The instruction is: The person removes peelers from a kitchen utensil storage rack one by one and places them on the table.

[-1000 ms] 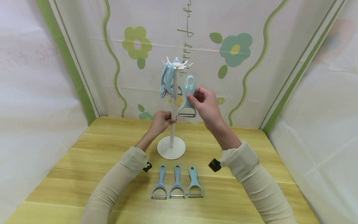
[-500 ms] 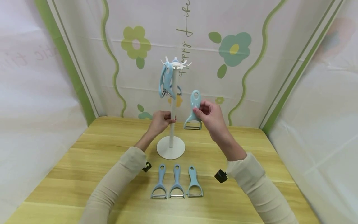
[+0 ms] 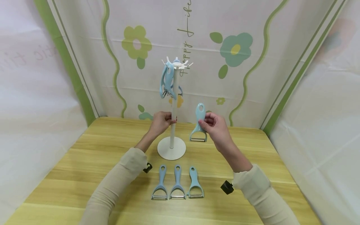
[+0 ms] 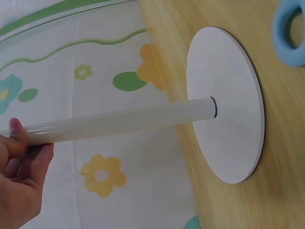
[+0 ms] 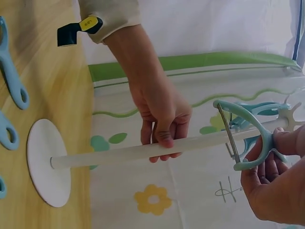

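My left hand [image 3: 161,122] pinches the white pole of a hook stand [image 3: 172,131] about midway up; the left wrist view shows thumb and fingers round the pole [image 4: 119,121]. To the right of the stand, my right hand [image 3: 217,126] holds a light blue peeler [image 3: 200,114] by its handle, upright with the blade down, above the table. In the right wrist view this peeler [image 5: 252,121] has its blade toward the stand's base. Several blue peelers [image 3: 168,79] hang from the stand's hooks on the left and back, partly overlapping.
Three peelers lie in a row before the stand's round base [image 3: 171,153]: a left one [image 3: 161,179], a middle one [image 3: 177,179] and a right one [image 3: 194,179]. The wooden table [image 3: 112,175] ends at a flowered fabric backdrop [image 3: 194,18].
The right hand has moved down and slightly right with its peeler, away from the hooks. My left hand stays on the pole, and the peelers on the table have not moved.
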A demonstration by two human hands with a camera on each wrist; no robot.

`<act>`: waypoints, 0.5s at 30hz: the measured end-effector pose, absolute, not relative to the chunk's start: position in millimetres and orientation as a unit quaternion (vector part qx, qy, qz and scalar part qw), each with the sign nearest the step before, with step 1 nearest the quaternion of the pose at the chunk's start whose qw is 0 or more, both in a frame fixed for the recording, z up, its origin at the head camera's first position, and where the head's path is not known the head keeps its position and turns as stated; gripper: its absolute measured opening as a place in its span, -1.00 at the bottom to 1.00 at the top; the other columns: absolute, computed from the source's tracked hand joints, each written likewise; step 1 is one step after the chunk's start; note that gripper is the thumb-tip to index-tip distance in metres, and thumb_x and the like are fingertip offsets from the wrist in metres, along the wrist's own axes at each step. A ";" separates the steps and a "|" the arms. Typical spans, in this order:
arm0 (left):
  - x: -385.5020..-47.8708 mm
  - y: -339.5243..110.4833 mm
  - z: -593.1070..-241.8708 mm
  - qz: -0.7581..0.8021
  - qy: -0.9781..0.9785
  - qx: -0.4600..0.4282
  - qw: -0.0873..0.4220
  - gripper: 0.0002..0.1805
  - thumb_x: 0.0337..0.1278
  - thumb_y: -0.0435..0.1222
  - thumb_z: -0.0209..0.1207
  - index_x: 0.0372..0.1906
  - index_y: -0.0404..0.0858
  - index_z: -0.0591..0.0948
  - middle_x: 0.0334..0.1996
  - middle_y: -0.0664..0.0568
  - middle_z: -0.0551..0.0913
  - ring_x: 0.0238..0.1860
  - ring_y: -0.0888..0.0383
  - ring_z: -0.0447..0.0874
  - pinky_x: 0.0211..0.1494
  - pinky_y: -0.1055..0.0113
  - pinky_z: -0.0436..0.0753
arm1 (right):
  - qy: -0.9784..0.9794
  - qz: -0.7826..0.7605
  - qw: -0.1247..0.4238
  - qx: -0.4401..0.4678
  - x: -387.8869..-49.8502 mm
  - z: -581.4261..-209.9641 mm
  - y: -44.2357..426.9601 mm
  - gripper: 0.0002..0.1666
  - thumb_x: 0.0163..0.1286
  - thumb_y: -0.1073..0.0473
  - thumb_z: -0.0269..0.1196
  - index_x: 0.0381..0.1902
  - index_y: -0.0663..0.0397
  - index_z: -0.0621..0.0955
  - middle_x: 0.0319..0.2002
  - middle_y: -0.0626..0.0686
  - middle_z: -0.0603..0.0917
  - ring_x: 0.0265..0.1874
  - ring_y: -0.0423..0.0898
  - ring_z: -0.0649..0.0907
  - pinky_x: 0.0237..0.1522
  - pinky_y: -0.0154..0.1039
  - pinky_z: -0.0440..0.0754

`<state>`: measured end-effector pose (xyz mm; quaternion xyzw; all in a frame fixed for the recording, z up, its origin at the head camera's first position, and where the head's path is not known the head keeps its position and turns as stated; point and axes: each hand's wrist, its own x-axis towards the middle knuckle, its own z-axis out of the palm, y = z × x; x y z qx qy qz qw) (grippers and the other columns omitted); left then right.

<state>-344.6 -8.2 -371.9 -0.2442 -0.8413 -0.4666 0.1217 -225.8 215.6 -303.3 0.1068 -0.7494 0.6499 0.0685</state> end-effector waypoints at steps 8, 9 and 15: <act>-345.3 -7.9 -371.5 -0.469 -0.842 -0.239 0.117 -0.83 0.20 -0.48 0.28 -0.12 -0.44 0.73 -0.24 -0.23 0.80 -0.20 -0.06 0.83 -0.12 0.16 0.80 | -0.748 0.656 0.044 0.090 -222.7 -323.9 226.3 -0.72 0.47 0.34 0.18 0.02 0.48 0.48 -0.33 -0.12 0.61 -0.31 -0.28 0.63 -0.17 -0.47 0.69; -345.1 -7.9 -371.5 -0.470 -0.842 -0.239 0.115 -0.82 0.20 -0.48 0.28 -0.12 -0.44 0.73 -0.24 -0.23 0.80 -0.19 -0.06 0.83 -0.11 0.16 0.80 | -0.748 0.657 0.042 0.087 -221.9 -326.0 227.2 -0.72 0.47 0.34 0.18 0.02 0.48 0.48 -0.33 -0.12 0.61 -0.31 -0.29 0.63 -0.17 -0.47 0.69; -343.4 -7.9 -370.5 -0.473 -0.841 -0.239 0.111 -0.83 0.21 -0.49 0.28 -0.12 -0.44 0.73 -0.24 -0.24 0.79 -0.19 -0.07 0.83 -0.09 0.15 0.80 | -0.751 0.655 0.027 0.076 -217.6 -339.2 232.2 -0.72 0.47 0.35 0.17 0.01 0.50 0.47 -0.34 -0.12 0.62 -0.32 -0.30 0.64 -0.19 -0.48 0.68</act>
